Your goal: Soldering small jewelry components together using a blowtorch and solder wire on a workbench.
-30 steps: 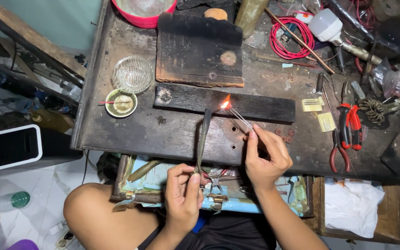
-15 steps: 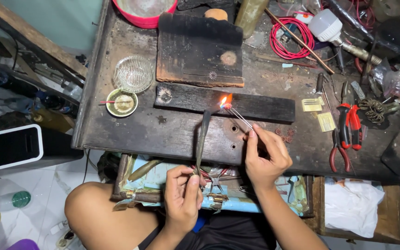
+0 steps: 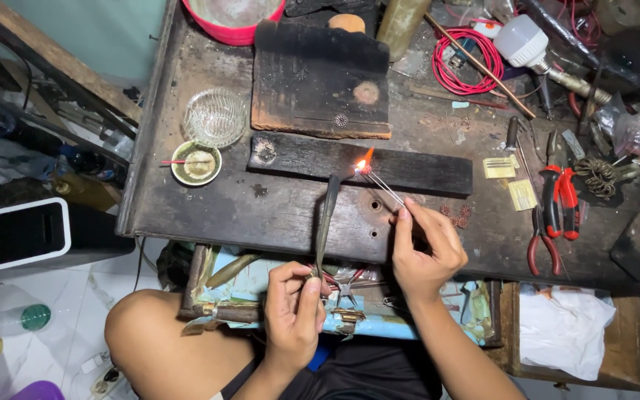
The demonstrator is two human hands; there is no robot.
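Flame on the charred block, both hands busy.

The left hand (image 3: 294,311) pinches the slim torch pipe (image 3: 327,215), whose flame (image 3: 364,161) licks the long charred block (image 3: 409,167). The right hand (image 3: 424,248) pinches tweezers (image 3: 385,188), tips in the fire, gripping something too tiny to make out. Red-handled pliers (image 3: 557,196) lie well apart.

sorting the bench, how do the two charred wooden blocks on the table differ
The upper block is wide, nearly square, and has a pale round scorch mark; the lower block is a long narrow strip. The upper block has nothing being worked on it; the flame burns at the lower block, where the torch tip from the left hand meets the tweezers in the right hand. Both are blackened and lie flat.
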